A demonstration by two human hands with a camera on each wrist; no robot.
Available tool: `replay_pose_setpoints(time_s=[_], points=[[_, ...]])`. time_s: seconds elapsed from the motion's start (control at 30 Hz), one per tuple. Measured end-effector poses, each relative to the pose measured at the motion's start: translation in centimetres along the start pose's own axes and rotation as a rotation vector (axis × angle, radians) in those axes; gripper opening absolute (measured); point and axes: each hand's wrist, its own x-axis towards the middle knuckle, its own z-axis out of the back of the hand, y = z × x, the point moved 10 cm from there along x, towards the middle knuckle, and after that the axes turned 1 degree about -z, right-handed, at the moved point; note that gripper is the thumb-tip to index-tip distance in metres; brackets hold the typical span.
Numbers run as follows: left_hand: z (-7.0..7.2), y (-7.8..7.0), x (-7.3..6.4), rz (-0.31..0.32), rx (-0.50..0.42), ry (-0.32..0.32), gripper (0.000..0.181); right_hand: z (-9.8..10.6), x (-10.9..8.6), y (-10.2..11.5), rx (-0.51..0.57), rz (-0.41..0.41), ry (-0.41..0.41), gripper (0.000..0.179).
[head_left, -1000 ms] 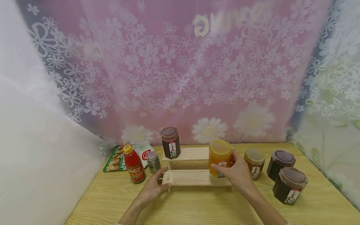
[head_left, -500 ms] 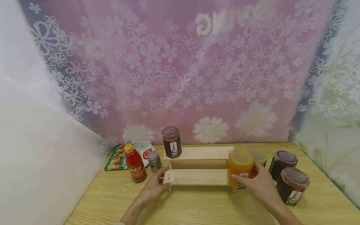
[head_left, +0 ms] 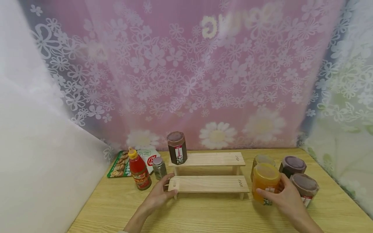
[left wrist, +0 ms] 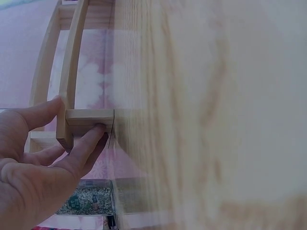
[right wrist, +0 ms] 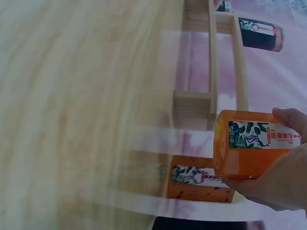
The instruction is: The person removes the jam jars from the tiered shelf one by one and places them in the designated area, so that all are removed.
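My left hand point(head_left: 157, 195) grips the left end of a two-tier wooden rack point(head_left: 208, 184). In the left wrist view its thumb point(left wrist: 45, 112) lies against the board and the fingers curl at the leg. With my right hand point(head_left: 287, 199) I hold an orange jar point(head_left: 265, 183), label outward, just right of the rack's lower step. The right wrist view shows this orange jar point(right wrist: 249, 143) above the table, tilted in that camera. Behind it stands an amber jar point(head_left: 256, 161), partly hidden. A dark jar point(head_left: 177, 148) sits on the upper step's left end.
Right of the held jar stand two dark jars, one farther back point(head_left: 292, 166) and one nearer point(head_left: 305, 187). On the left are a red sauce bottle point(head_left: 139, 171), a grey-capped shaker point(head_left: 159, 168) and a green packet point(head_left: 120, 165). A floral curtain point(head_left: 186, 81) hangs behind.
My right hand has carried the orange jar from over the lower step to the right, past the rack's end. My left hand has stayed on the rack.
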Motion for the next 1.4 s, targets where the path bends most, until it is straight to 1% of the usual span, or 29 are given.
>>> replay_pose_setpoints(time_s=[0.2, 0.37, 0.47, 0.57, 0.7, 0.9, 1.07, 1.4], points=[[0.0, -0.2, 0.0, -0.013, 0.010, 0.000, 0.070, 0.3, 0.4, -1.4, -0.013, -0.029, 0.001, 0.092], [0.0, -0.1, 0.1, -0.011, 0.013, -0.004, 0.070, 0.2, 0.6, -2.0, -0.013, -0.024, 0.017, 0.091], [0.0, -0.2, 0.1, -0.020, 0.015, -0.003, 0.070, 0.2, 0.9, -2.5, -0.009, -0.028, 0.027, 0.089], [0.1, -0.3, 0.3, -0.024, 0.025, 0.002, 0.070, 0.1, 1.2, -3.0, -0.002, -0.039, 0.039, 0.090], [0.1, 0.0, 0.2, -0.008, 0.038, 0.004, 0.070, 0.0, 1.5, -3.5, -0.007, -0.039, 0.044, 0.094], [-0.1, 0.3, 0.1, 0.005, 0.032, 0.005, 0.070, 0.0, 1.7, -4.0, -0.043, -0.019, 0.021, 0.096], [-0.2, 0.2, 0.0, 0.004, 0.021, 0.003, 0.070, -0.2, 1.7, -4.2, -0.027, -0.022, 0.030, 0.095], [-0.1, 0.1, 0.0, 0.005, 0.031, -0.001, 0.070, 0.0, 2.0, -4.5, -0.017, -0.014, 0.040, 0.094]])
